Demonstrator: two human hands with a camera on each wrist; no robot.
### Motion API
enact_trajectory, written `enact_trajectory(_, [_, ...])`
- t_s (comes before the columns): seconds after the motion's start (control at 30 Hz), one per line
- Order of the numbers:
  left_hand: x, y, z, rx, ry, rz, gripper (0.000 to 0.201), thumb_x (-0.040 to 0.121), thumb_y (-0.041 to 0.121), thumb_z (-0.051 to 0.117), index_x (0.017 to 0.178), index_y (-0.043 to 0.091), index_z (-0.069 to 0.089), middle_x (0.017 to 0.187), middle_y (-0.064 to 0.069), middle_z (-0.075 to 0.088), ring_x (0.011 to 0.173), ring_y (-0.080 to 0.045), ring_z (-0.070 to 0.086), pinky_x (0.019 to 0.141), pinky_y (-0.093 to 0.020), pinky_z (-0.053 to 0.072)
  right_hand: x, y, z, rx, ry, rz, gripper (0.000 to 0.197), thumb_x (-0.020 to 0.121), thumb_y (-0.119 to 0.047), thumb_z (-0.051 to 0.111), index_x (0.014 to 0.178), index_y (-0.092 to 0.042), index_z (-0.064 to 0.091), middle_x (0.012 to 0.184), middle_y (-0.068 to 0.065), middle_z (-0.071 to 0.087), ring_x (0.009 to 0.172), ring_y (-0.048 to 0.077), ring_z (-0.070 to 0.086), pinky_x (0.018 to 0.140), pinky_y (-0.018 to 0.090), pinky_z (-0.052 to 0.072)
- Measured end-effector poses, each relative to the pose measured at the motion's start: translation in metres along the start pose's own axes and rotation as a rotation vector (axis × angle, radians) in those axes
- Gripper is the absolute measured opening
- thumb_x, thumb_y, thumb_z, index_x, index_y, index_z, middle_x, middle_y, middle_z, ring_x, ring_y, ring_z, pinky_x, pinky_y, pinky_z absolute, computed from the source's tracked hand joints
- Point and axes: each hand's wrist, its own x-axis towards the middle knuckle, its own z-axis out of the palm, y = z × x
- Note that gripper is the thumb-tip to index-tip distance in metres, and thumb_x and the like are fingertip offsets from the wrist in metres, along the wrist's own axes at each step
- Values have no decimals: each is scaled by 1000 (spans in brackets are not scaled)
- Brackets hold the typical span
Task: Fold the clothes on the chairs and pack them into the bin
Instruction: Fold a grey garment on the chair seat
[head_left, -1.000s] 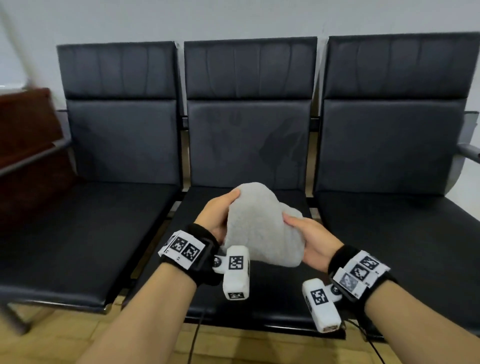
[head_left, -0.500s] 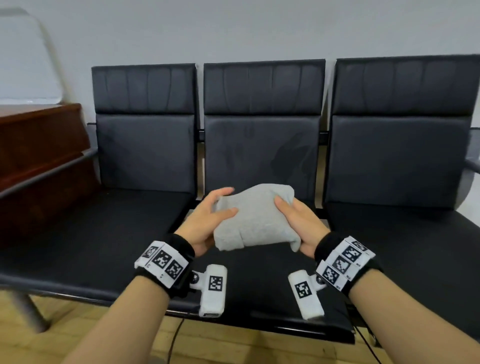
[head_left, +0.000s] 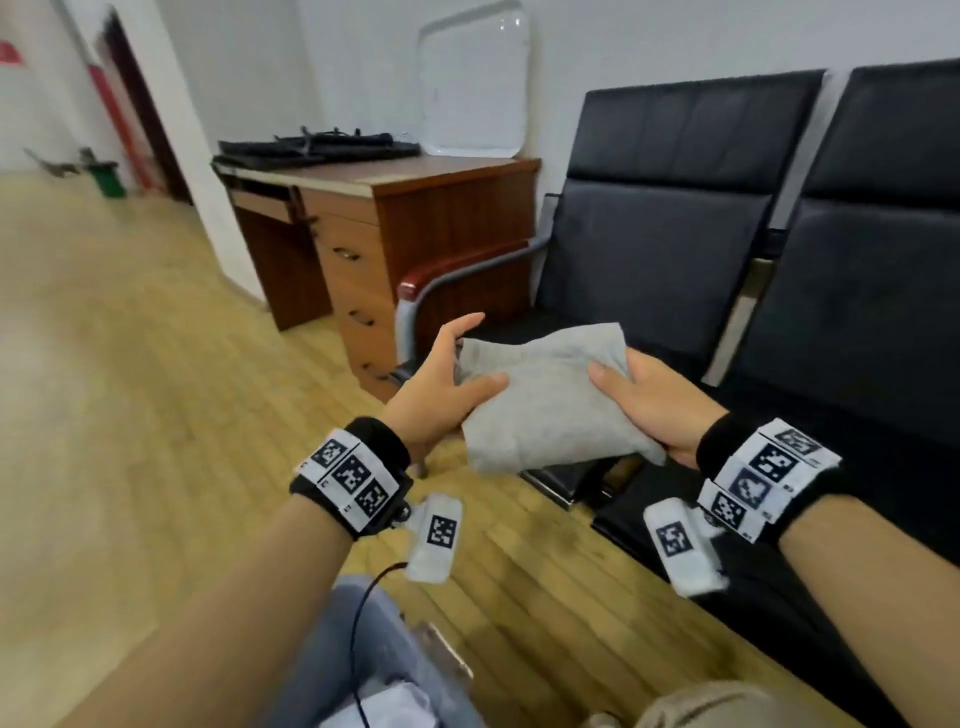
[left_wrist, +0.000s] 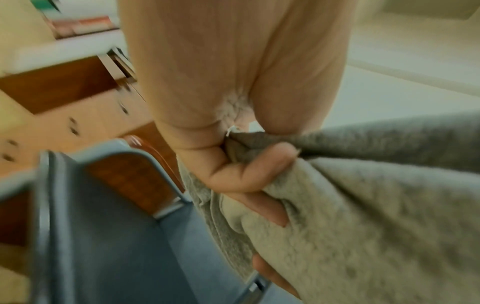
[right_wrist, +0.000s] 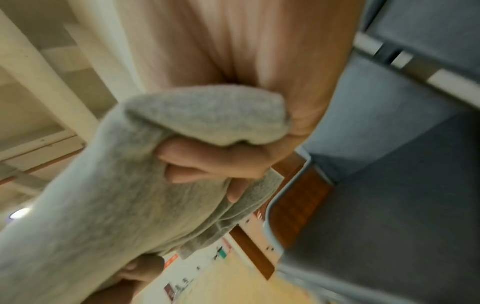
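Holding a folded grey garment (head_left: 545, 400) between both hands, clear of the black chairs (head_left: 675, 249) and above the wooden floor (head_left: 130, 389). The bundle reads as light, soft fleece-like cloth: it sags at its free edges and would likely unfold if held by one corner, so it is best taken at opposite sides with support beneath the layers. The left hand (head_left: 441, 389) grips the left edge, thumb on top and fingers (left_wrist: 249, 176) curled under and into the folds, the forefinger raised free. The right hand (head_left: 649, 405) grips the right edge likewise, thumb over the top, fingers (right_wrist: 213, 162) curled around the cloth from below. Both grips are closed on the fabric, not spread flat. A wooden counter (head_left: 415, 218) with drawers stands left of the chairs; no bin can be clearly made out here.
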Motion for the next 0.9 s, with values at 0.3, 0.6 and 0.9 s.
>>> enact_trajectory(0.3, [-146, -72, -142, 33, 306, -231, 76, 97, 18, 71, 156, 35, 27, 142, -8, 52, 120, -25, 67, 92, -45, 61, -4, -35, 195, -105, -396, -90, 38, 107, -24, 50, 145, -27, 51, 137, -2, 59, 129, 18, 52, 108, 36, 42])
enact_trajectory(0.6, [-258, -133, -166, 61, 338, -361, 69, 96, 19, 72, 151, 39, 36, 137, -10, 61, 119, -20, 68, 99, -45, 58, -57, -7, 275, -305, -794, -76, 48, 107, -29, 45, 153, -27, 32, 144, 2, 56, 130, 26, 55, 106, 40, 46])
enact_trajectory(0.9, [-314, -173, -159, 224, 324, -372, 66, 98, 29, 70, 152, 39, 32, 135, -1, 59, 119, -13, 66, 102, -44, 56, -80, 14, 304, -378, -968, -7, 60, 106, -36, 47, 159, -34, 18, 151, -5, 49, 131, 22, 53, 107, 39, 46])
